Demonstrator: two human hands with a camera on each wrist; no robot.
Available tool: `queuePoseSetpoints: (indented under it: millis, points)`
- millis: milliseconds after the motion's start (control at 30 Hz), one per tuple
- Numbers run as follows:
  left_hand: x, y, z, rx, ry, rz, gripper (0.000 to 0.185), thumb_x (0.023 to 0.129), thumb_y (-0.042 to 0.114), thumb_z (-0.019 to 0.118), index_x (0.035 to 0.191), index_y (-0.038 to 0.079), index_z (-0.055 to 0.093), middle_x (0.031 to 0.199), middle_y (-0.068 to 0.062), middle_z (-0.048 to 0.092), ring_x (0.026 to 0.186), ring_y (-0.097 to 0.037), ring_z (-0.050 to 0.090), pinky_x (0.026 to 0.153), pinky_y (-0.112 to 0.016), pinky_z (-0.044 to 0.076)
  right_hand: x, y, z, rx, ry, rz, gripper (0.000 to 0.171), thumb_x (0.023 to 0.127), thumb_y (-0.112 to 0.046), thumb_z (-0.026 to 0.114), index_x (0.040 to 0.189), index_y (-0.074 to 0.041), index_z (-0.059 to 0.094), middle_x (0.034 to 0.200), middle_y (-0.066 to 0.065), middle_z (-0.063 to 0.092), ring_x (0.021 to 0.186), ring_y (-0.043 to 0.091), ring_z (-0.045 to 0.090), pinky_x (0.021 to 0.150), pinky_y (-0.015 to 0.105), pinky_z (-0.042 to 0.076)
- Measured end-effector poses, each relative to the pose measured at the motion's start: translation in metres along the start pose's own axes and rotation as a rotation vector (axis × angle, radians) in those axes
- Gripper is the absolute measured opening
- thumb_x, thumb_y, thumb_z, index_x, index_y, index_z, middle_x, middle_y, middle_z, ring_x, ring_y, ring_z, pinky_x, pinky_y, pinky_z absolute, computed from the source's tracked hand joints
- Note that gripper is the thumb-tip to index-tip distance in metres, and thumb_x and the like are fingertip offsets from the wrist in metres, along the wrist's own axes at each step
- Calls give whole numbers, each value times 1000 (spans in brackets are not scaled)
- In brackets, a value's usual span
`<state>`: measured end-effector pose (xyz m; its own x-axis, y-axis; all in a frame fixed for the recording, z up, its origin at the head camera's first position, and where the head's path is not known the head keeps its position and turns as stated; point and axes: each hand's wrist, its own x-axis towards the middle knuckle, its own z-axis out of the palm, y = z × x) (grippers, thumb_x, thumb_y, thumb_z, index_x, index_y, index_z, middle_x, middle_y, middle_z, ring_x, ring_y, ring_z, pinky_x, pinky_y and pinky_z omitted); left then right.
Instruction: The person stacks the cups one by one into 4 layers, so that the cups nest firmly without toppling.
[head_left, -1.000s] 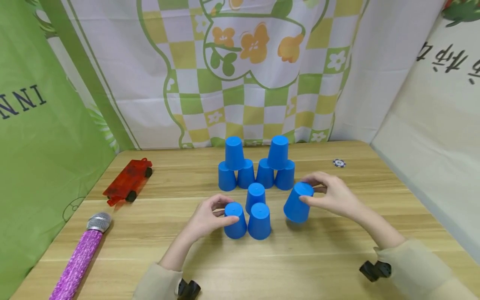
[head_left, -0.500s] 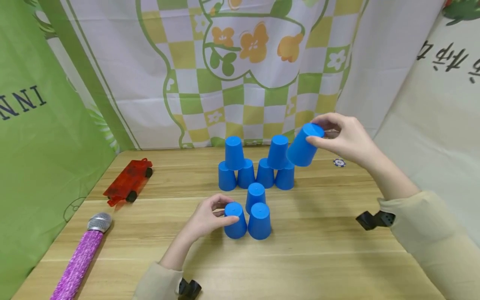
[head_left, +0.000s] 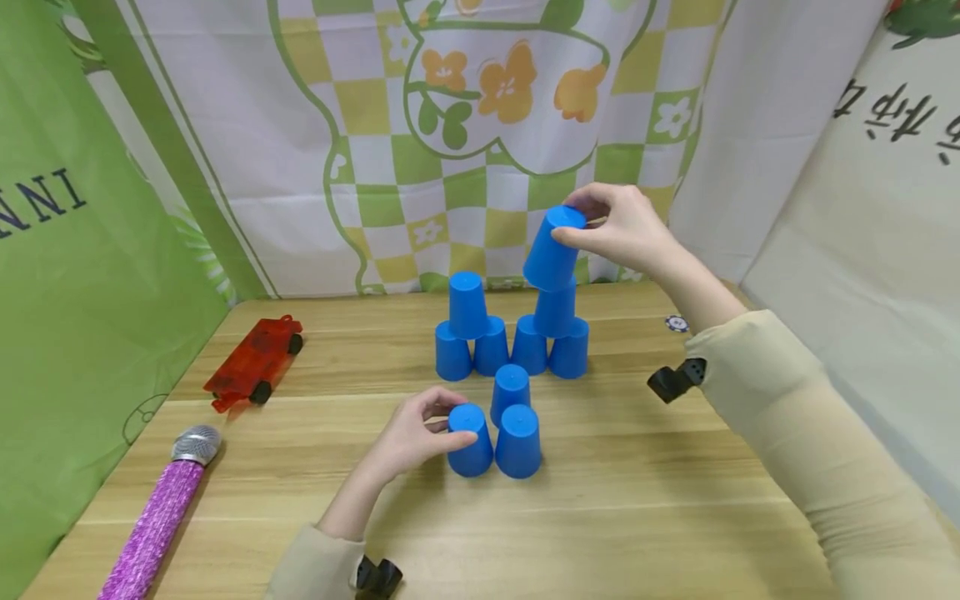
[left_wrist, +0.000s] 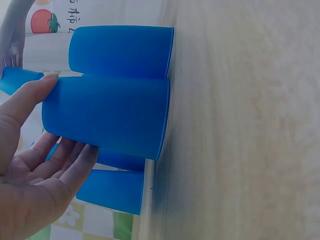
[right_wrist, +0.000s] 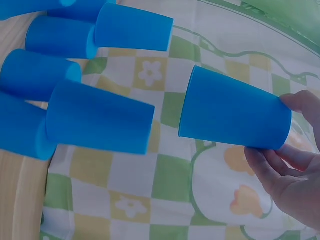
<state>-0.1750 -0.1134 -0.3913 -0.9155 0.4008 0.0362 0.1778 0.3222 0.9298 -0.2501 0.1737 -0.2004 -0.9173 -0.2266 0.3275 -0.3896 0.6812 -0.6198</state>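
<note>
A blue cup (head_left: pixel 552 248), upside down and tilted, is pinched by its closed end between thumb and fingers of the right hand (head_left: pixel 618 229) and held in the air just above the right-hand stack (head_left: pixel 555 333) of three cups; whether the rim touches the top cup there cannot be told. A matching left-hand stack (head_left: pixel 468 329) stands just beside it, with a clear gap over the top of each. Nearer the table's front edge, the left hand (head_left: pixel 416 433) is curled round the left cup (head_left: pixel 470 439) of a front group (head_left: pixel 513 421) of three inverted cups, thumb and fingers on its sides. Open wood of the table (head_left: pixel 637 500) is left in front and to the right of the cups. A red toy car (head_left: pixel 253 364) and a purple microphone (head_left: pixel 161 512) lie well apart at the left edge, and a small chip (head_left: pixel 677 323) lies near the back right.
</note>
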Motion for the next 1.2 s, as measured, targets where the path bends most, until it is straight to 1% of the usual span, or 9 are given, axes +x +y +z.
queuePoseSetpoints:
  millis: [200, 333, 467, 567, 700, 867, 1100, 1200]
  points:
    - [1, -2, 0, 4, 7, 11, 43, 79, 23, 76, 114, 4, 58, 118, -14, 62, 112, -30, 59, 97, -44, 50, 17, -2, 17, -7, -31, -4, 49, 86, -26, 67, 124, 1, 54, 120, 19, 60, 110, 30, 58, 92, 45, 50]
    - [1, -3, 1, 11, 5, 14, 44, 79, 24, 76, 114, 5, 58, 118, -12, 62, 112, -29, 59, 96, -43, 50, 24, -1, 28, -18, -47, -16, 48, 85, -24, 67, 123, 2, 55, 119, 21, 60, 109, 31, 58, 92, 45, 50]
    - [0, -3, 0, 10, 18, 2, 43, 78, 24, 77, 113, 8, 59, 117, -9, 62, 111, -28, 60, 96, -42, 50, 31, 1, 40, -16, -72, -21, 47, 85, -23, 67, 123, 2, 55, 119, 21, 60, 108, 32, 59, 91, 44, 50]
    - [0, -3, 0, 10, 22, 5, 43, 78, 24, 78, 113, 9, 59, 117, -9, 62, 111, -28, 60, 96, -43, 50, 34, 2, 48, -25, -78, -24, 46, 85, -22, 67, 122, 2, 56, 118, 20, 61, 107, 31, 58, 90, 44, 50]
    - [0, -3, 0, 9, 10, 14, 43, 78, 24, 77, 114, 7, 59, 117, -11, 62, 112, -29, 59, 96, -43, 50, 37, 6, 57, -53, -87, -23, 43, 84, -22, 68, 120, 1, 58, 114, 20, 62, 104, 31, 58, 88, 42, 50]
    - [0, -3, -1, 2, 13, 1, 42, 78, 24, 78, 113, 8, 59, 116, -10, 62, 111, -28, 60, 96, -44, 50, 36, 9, 69, -73, -115, -25, 42, 83, -21, 69, 117, 2, 59, 111, 20, 63, 101, 30, 60, 86, 42, 51]
    - [0, -3, -1, 1, 3, 13, 43, 79, 24, 77, 114, 6, 59, 117, -12, 62, 111, -28, 59, 96, -44, 50, 38, 12, 81, -97, -151, 3, 43, 83, -20, 67, 117, 4, 58, 114, 21, 62, 102, 31, 59, 87, 42, 52]
    - [0, -4, -1, 0, 2, 12, 43, 79, 24, 76, 114, 5, 58, 118, -12, 61, 111, -28, 59, 97, -45, 50, 38, 12, 85, -124, -175, 11, 43, 82, -20, 67, 117, 4, 58, 113, 21, 62, 101, 31, 60, 87, 42, 52]
